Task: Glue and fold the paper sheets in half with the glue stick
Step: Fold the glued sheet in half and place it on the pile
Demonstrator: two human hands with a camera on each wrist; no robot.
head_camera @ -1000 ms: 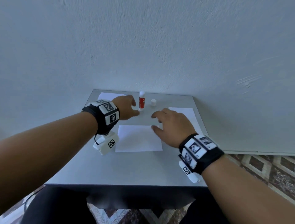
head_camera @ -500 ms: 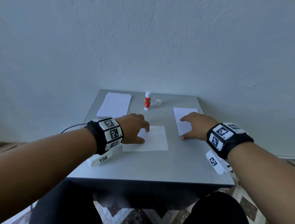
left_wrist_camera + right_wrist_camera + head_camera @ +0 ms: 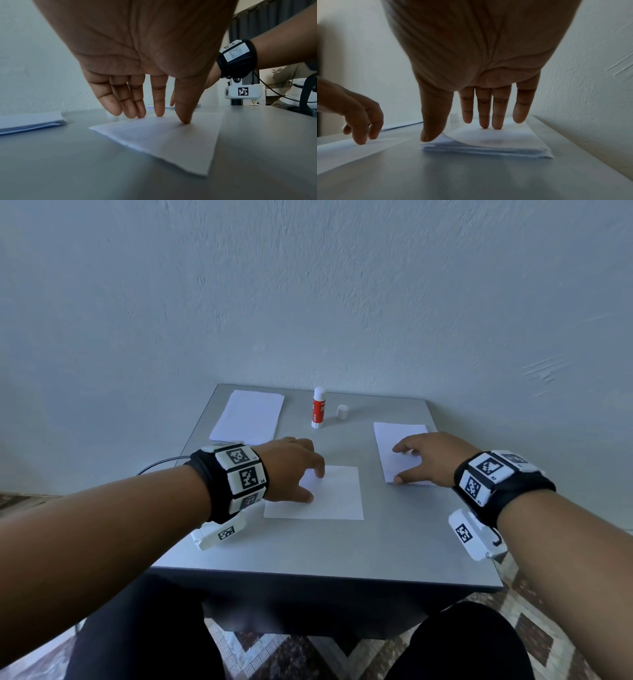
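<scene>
A white sheet, folded (image 3: 334,496), lies mid-table. My left hand (image 3: 313,487) rests on its left part; in the left wrist view its straight fingers (image 3: 158,113) and thumb touch the sheet (image 3: 163,139). My right hand (image 3: 399,464) lies on a stack of white sheets (image 3: 387,433) at the right. In the right wrist view its fingertips (image 3: 496,126) press the stack (image 3: 488,148), and the thumb sits at the near-left corner, where the top sheet curls up. The red-and-white glue stick (image 3: 318,407) stands uncapped at the back, its cap (image 3: 342,412) beside it.
Another pile of white paper (image 3: 248,416) lies at the table's back left. The grey table (image 3: 308,549) stands against a pale wall. A black cable (image 3: 157,465) hangs off the left edge. My dark-clothed legs are under the front edge.
My left hand left the glue stick and came back onto the middle sheet. My right hand moved right onto the right stack. In the last half second both barely moved.
</scene>
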